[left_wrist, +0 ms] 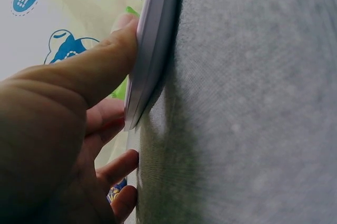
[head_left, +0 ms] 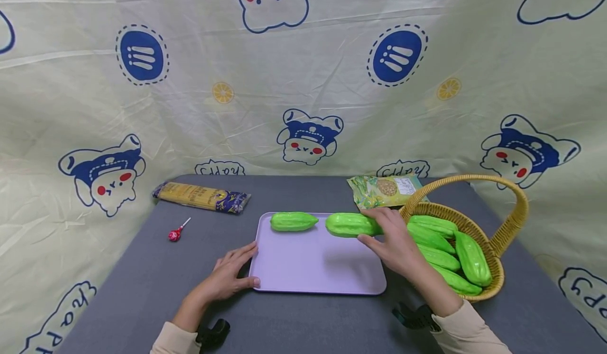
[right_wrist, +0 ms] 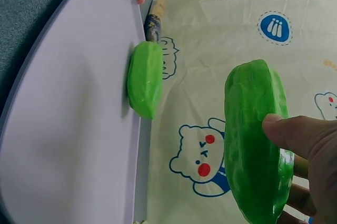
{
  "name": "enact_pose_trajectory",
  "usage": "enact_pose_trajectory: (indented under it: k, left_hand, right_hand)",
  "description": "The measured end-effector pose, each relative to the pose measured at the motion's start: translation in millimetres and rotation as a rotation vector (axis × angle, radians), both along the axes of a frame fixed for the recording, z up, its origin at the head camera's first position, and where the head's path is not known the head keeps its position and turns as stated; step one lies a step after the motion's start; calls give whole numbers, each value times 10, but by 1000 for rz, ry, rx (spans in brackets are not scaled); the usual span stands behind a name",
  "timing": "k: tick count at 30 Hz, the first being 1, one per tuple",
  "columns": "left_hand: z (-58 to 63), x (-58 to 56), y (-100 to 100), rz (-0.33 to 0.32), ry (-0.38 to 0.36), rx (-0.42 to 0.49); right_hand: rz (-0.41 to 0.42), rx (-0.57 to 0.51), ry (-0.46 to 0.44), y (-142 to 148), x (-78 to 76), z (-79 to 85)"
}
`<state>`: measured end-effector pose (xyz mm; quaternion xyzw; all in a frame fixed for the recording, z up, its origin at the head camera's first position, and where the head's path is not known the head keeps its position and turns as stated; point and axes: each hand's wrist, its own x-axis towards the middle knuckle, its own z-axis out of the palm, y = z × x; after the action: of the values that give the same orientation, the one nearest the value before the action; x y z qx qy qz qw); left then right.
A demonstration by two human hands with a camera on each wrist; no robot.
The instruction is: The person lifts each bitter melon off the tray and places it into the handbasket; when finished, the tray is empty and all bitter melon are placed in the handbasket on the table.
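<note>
A green ridged bitter melon is held in my right hand above the far right part of a lilac tray. In the right wrist view my thumb lies along one side of this bitter melon, with fingers partly hidden behind it. Another bitter melon lies on the tray near its far left corner. My left hand rests against the tray's left edge. The left wrist view has its thumb touching the tray rim, fingers rather straight.
A wicker basket with a tall handle stands right of the tray, holding several bitter melons. Behind lies a green packet. At the far left are a yellow and blue pasta packet and a red lollipop.
</note>
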<state>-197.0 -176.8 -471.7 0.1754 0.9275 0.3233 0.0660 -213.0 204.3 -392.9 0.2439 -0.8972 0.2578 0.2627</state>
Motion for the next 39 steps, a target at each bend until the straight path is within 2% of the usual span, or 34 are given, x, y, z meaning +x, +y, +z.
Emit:
enact_pose_trajectory:
  k: [8,14,28,35,39]
  left_hand:
    - [2,2,-6,-1,-2,-3]
    - [9,8,-7,-1,-5,3]
    - [17,3,-4,4,-19,-2]
    - [23,7,-3,1,-22,-4]
    - [29,10,-4,0,-20,-1]
  right_hand:
    - [-25,-11,-20,154,162,78]
    - [-44,-8,5,326,268,107]
    - [-149,-6,-1,833,502,40]
    - [-200,7,0,1045,540,2]
    - [-239,15,-51,1134,551,-30]
